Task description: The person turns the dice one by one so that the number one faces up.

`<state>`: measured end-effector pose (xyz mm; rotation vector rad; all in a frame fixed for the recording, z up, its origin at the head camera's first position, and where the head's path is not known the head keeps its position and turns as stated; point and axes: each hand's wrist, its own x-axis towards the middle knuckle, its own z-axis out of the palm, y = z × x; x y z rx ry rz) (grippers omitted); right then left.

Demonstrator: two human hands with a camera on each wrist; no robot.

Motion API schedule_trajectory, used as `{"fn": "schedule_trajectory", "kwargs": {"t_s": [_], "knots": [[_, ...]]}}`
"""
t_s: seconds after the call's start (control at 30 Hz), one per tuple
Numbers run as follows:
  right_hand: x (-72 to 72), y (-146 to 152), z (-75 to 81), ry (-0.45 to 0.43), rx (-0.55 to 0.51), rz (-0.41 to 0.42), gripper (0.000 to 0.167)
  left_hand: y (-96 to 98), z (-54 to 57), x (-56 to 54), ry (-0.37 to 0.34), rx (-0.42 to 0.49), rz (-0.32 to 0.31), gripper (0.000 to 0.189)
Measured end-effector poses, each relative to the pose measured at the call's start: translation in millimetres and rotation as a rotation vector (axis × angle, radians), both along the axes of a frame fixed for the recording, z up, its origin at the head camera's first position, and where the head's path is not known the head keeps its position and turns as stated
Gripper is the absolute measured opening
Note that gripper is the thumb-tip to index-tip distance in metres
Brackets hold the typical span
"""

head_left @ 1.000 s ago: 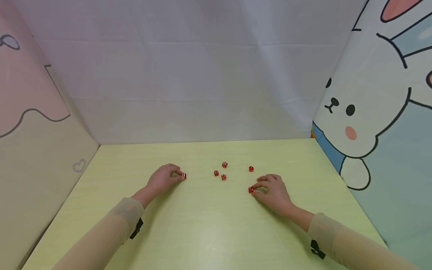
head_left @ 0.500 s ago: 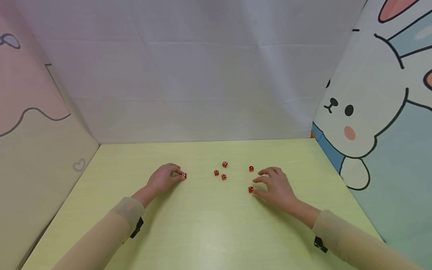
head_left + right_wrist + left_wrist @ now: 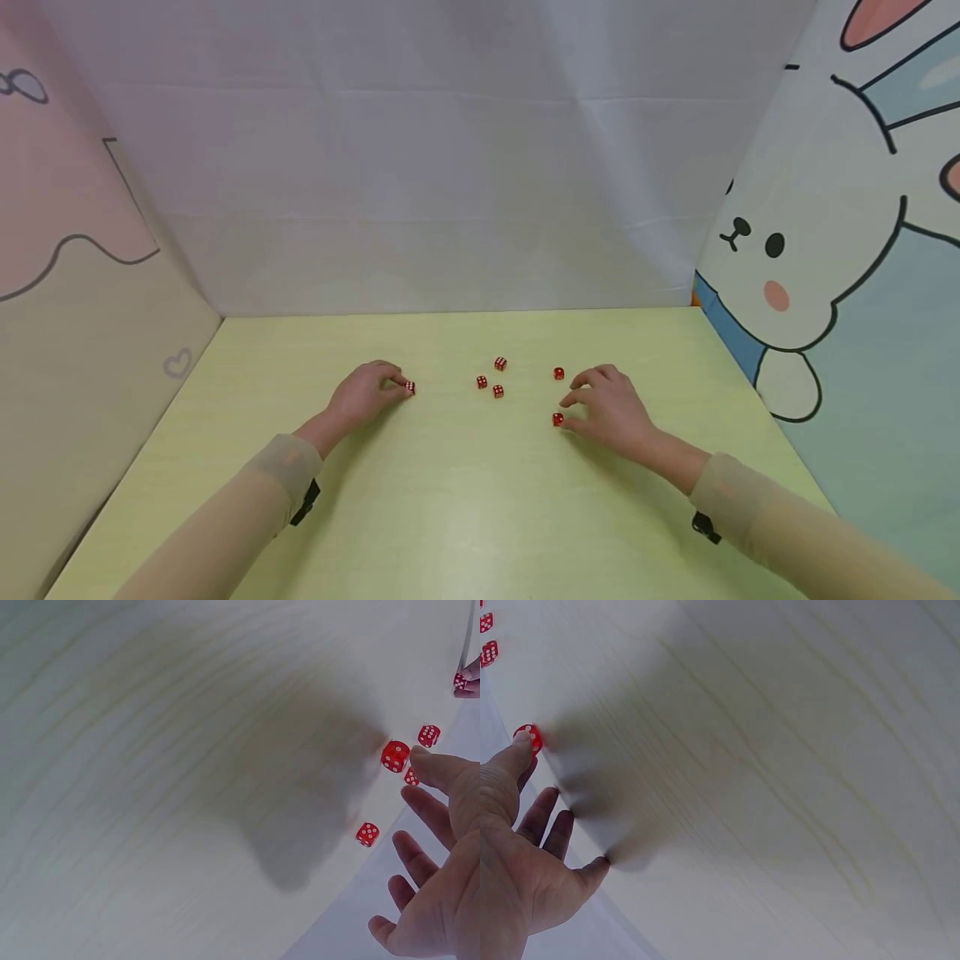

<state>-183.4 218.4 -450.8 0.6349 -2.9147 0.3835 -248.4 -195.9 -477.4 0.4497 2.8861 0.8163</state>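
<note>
My left hand (image 3: 363, 395) pinches a red die (image 3: 410, 387) with white pips between thumb and index finger, at the left of the table. In the left wrist view, the thumb covers part of this die (image 3: 529, 736), and the other fingers are spread. On the right, my right hand (image 3: 611, 414) has its fingers apart, with the thumb tip right at a red die (image 3: 558, 419). The right wrist view shows the index fingertip (image 3: 411, 793) away from that die (image 3: 395, 756). Another die (image 3: 558, 373) lies farther back, near the fingertips.
Three more red dice lie grouped between the hands: a back die (image 3: 500, 363), a left die (image 3: 482, 382) and a front die (image 3: 498, 391). The pale yellow table (image 3: 450, 500) meets a white cloth backdrop (image 3: 450, 167) and printed side panels, one with a rabbit (image 3: 817, 250).
My right hand has let go of the front right die; its fingers have spread and lifted away while the die stays put. The left hand keeps its pinch in place.
</note>
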Motion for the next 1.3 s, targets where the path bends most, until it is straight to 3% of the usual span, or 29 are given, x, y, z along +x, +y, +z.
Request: {"fn": "schedule_trajectory", "kwargs": {"t_s": [0.7, 1.07, 1.3], "knots": [[-8.3, -7.9, -7.0, -0.064, 0.045, -0.017, 0.008, 0.6, -5.9, -4.4, 0.0, 0.006, 0.001, 0.014], [-6.7, -7.8, -8.3, -0.04, 0.029, -0.01, 0.008, 0.7, -3.3, -3.2, -0.009, 0.017, 0.004, 0.014], [-5.8, -3.2, -8.8, -0.076, -0.084, -0.049, 0.006, 1.0, -2.9, -2.4, -0.012, 0.007, -0.002, 0.015]]}}
